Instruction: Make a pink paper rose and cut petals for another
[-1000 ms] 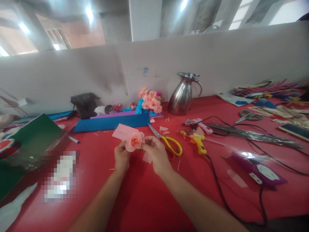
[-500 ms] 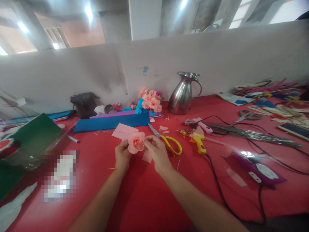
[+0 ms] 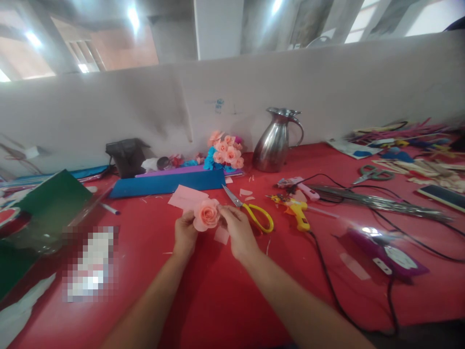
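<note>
Two hands hold one rose (image 3: 207,214) to the left of the yellow scissors (image 3: 259,217). Left hand (image 3: 186,235): fingers nearly closed, gripping the petal edge away from the scissors. Right hand (image 3: 239,232): fingers nearly closed at the petal edge facing the scissors; this hand is the nearer to them. The rose lies directly between both sets of fingers, bloom toward the viewer; it is round, without a clear long axis. Left of the scissors' blades: the card (image 3: 187,196) and blue sheet (image 3: 156,185). Right of the scissors: the yellow gun (image 3: 301,215). Open room: the surface (image 3: 225,291) on the scissors' near side, between the forearms (image 3: 156,291).
</note>
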`<state>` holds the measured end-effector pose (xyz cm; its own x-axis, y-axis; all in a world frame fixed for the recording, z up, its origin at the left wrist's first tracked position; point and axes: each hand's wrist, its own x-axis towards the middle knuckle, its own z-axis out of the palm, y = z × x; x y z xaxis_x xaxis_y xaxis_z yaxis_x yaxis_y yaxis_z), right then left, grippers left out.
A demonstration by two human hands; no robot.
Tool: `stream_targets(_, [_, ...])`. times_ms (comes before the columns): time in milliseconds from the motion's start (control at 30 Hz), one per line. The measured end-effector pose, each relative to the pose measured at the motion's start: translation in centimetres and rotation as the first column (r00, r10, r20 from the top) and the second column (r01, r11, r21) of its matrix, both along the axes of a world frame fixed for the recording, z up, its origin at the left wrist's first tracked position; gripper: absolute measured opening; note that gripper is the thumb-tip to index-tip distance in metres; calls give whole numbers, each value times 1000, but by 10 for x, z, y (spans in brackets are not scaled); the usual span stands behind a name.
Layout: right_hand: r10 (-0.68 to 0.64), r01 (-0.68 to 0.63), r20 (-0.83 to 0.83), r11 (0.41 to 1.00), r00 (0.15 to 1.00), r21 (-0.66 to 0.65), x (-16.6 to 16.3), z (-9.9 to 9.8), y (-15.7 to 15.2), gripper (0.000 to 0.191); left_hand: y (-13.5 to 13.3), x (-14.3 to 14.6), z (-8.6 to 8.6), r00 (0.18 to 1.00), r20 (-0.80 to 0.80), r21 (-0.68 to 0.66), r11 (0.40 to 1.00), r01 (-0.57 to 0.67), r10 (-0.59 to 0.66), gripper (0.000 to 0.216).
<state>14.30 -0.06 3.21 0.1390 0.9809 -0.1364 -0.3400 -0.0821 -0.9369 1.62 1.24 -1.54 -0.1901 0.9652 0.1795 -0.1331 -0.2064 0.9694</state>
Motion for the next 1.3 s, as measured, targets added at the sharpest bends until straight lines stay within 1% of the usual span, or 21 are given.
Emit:
stream_targets(100, [-12,10,-70,999,997,-30,-1,1,1,20,2,0,-2,998,59,-13,1000,-3,4,19])
stream_targets(200, [2,-1,-37,1000,999,9,-1,-1,1,20,3,0,-6,994,113,-14,1000,3,-2,17])
stream_targets(333, [-10,9,5,998,1000,58,-1,-2,1,20,3,0,-7,994,104,-18,1000,-12,14,17])
stream_targets(500, [-5,6,-20,997,1000,74,-3,3,-1,20,4,2,-2,991,119,-47,998,-52,57,17])
stream_targets(700, [56,-56,-51,998,997,15,-3,8,-3,13,4,0,0,989,126,-47,997,-66,72,14])
stream_targets(833, [159,-160,-31,987,987,-22,-2,10,-6,14,3,-1,-1,989,115,-37,995,-89,93,7])
stream_targets(900, [206,-208,-45,976,978,-58,-2,11,-7,14,3,-1,-1,987,114,-44,994,-104,109,6])
stream_targets(967, [226,-232,-74,969,971,-87,-2,11,-8,13,3,-1,-2,986,116,-55,992,-115,121,9])
stream_targets(1067, [202,-215,-118,971,972,-108,-2,10,-7,10,4,0,-2,983,132,-63,991,-120,127,12])
stream_targets(1167, [165,-180,-148,979,975,-95,-2,7,-5,10,5,0,-3,982,137,-53,991,-126,132,10])
stream_targets(1300, [117,-123,-91,991,989,-60,0,4,-2,11,5,-3,-5,991,77,-54,993,-105,109,13])
